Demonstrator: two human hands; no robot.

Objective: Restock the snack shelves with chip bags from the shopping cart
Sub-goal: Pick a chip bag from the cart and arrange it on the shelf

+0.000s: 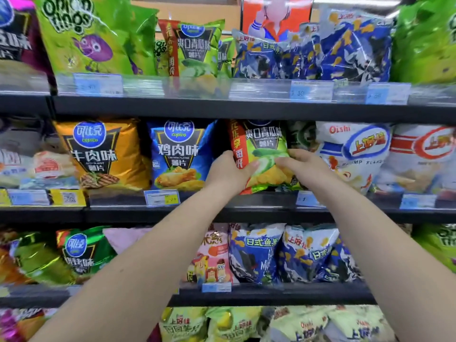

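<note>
A green cucumber-flavour chip bag [265, 149] with a red side strip stands on the middle shelf [259, 208], between a blue chicken-flavour bag [179, 154] and a white Oishi bag [352, 154]. My left hand [228, 170] grips its left edge, thumb across the front. Against the bag's right side, my right hand [302, 166] holds it with fingers laid on the front. Both arms reach up from the bottom of the view. The shopping cart is out of sight.
An orange beef-flavour bag [101, 154] stands left of the blue one. The top shelf [222, 107] carries green onion-ring bags and blue bags. Below, the lower shelf [271, 294] holds blue, pink and green bags. Price tags line the shelf edges.
</note>
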